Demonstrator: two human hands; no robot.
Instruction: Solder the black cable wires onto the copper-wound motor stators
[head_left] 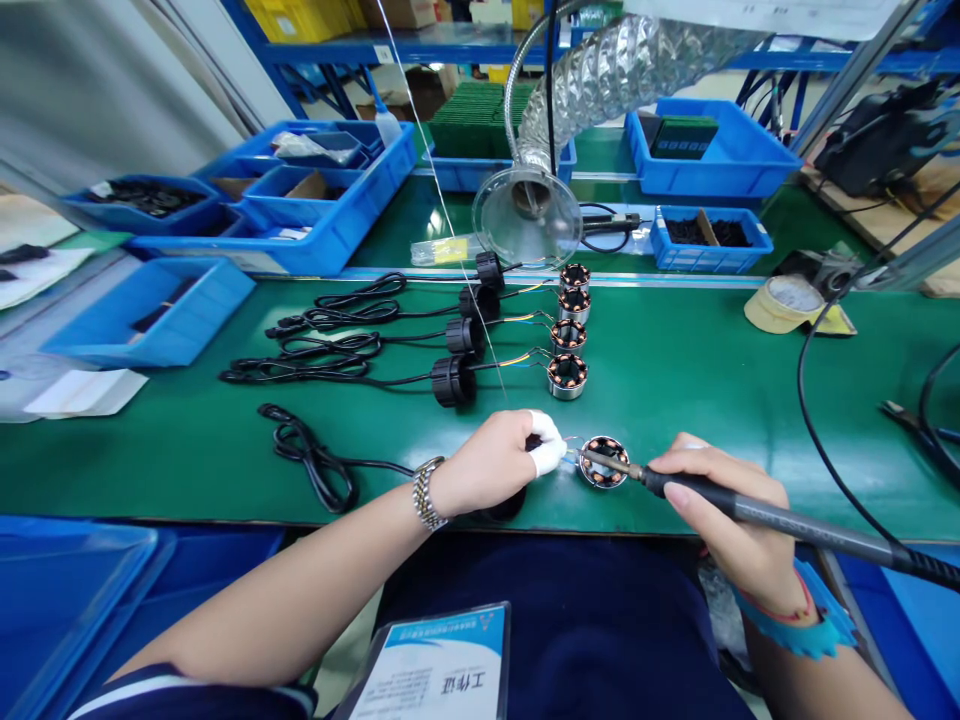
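My left hand point(495, 455), with white covers on its fingertips, is pinched closed on thin wires point(571, 458) beside a copper-wound motor stator point(600, 480). The stator lies on the green bench near its front edge. In my right hand point(731, 510) is a soldering iron point(814, 535), gripped like a pen. Its metal tip reaches left across the stator toward the wires; whether it touches them I cannot tell. Under my left wrist a black cap point(506, 506) is partly hidden, and its black cable point(322, 455) lies coiled to the left.
Behind my hands, several stators point(568, 378) stand in a column, wired to black caps point(453, 382) with coiled cables. A clear fume hood point(525, 225) hangs beyond. Blue bins point(157, 310) line the left and back; a tape roll point(781, 303) and pliers point(911, 420) lie right.
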